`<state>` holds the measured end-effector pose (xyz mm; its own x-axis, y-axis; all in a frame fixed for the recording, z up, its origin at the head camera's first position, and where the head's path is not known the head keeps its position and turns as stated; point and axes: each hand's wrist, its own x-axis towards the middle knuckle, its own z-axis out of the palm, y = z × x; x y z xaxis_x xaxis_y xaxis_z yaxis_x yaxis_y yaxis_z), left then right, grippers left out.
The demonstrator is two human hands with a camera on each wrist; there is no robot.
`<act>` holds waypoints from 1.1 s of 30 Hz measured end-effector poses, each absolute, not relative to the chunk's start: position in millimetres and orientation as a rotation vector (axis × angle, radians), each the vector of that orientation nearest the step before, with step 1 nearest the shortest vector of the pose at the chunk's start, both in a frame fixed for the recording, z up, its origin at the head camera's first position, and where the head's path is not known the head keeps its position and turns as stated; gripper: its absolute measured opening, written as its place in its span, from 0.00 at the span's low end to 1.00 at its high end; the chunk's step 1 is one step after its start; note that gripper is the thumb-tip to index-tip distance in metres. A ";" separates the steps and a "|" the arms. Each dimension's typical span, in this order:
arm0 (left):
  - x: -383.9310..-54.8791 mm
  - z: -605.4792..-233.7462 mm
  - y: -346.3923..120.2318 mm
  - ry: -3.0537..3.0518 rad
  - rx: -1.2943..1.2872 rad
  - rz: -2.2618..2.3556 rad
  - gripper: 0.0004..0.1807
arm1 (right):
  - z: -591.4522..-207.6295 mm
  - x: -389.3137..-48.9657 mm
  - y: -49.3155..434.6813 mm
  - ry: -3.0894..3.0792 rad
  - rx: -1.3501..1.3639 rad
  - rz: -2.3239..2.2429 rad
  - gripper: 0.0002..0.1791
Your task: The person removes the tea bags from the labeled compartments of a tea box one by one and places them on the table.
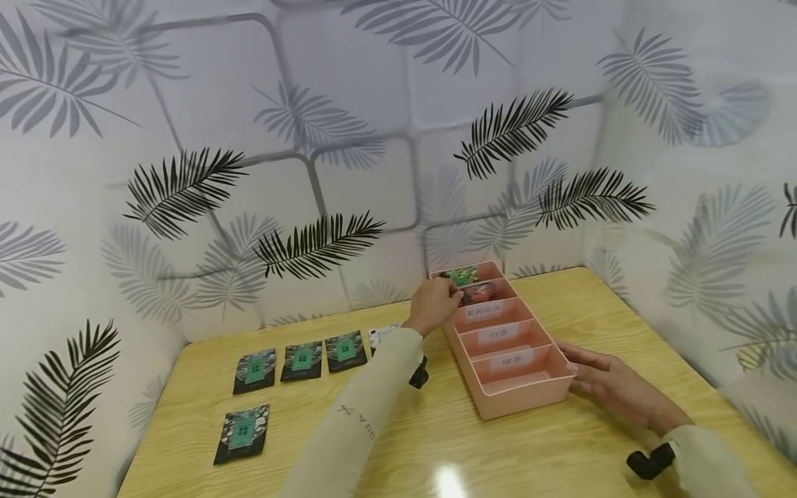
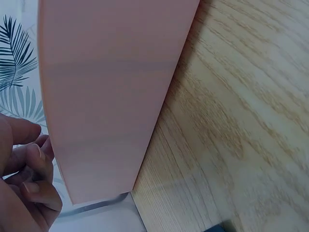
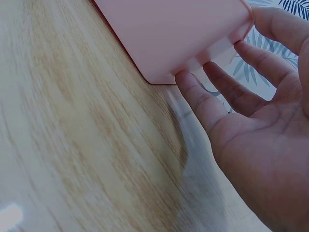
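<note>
A long pink divided box (image 1: 517, 398) lies on the table, with white labels in Chinese on its dividers. My left hand (image 1: 434, 304) reaches over its far left rim, fingers bent, beside a red-and-dark tea packet (image 1: 479, 294) in the second compartment from the back. The left wrist view shows these bent fingers (image 2: 31, 186) at the rim, but the box wall hides what lies beyond; I cannot tell whether they pinch the packet. A green tea packet (image 1: 461, 277) sits in the farthest compartment. My right hand (image 3: 263, 130) touches the box's outer wall near its front right corner with extended fingertips.
Several dark tea packets with green labels (image 1: 255, 370) lie on the left of the wooden table (image 1: 311, 429). A whitish packet (image 1: 381, 333) is partly covered by the left arm. A leaf-patterned curtain (image 1: 349, 173) hangs along the table's back and sides.
</note>
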<state>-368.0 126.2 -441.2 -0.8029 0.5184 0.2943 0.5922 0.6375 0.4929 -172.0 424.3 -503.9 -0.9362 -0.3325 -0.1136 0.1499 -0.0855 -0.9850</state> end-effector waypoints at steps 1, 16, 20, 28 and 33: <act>-368.9 -442.3 127.5 -2.732 -0.920 -0.872 0.12 | -504.0 -171.8 424.0 1.869 -0.201 -2.087 0.28; -380.6 -443.8 139.6 -2.764 -0.783 -0.660 0.21 | -500.6 -173.3 421.0 1.858 -0.230 -2.100 0.27; -383.0 -445.3 141.0 -2.762 -0.777 -0.647 0.17 | -501.7 -172.9 421.5 1.833 -0.224 -2.117 0.28; -382.5 -449.7 146.9 -2.781 -0.786 -0.649 0.09 | -505.4 -171.1 424.1 1.822 -0.244 -2.130 0.27; -379.9 -450.0 152.1 -2.770 -0.810 -0.682 0.09 | -506.2 -170.6 427.0 1.814 -0.240 -2.137 0.27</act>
<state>-379.9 152.1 -450.0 -0.8363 0.4662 0.2885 0.5469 0.7469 0.3781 -170.6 427.0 -506.2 -0.9326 -0.3518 -0.0812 0.1373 -0.1374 -0.9810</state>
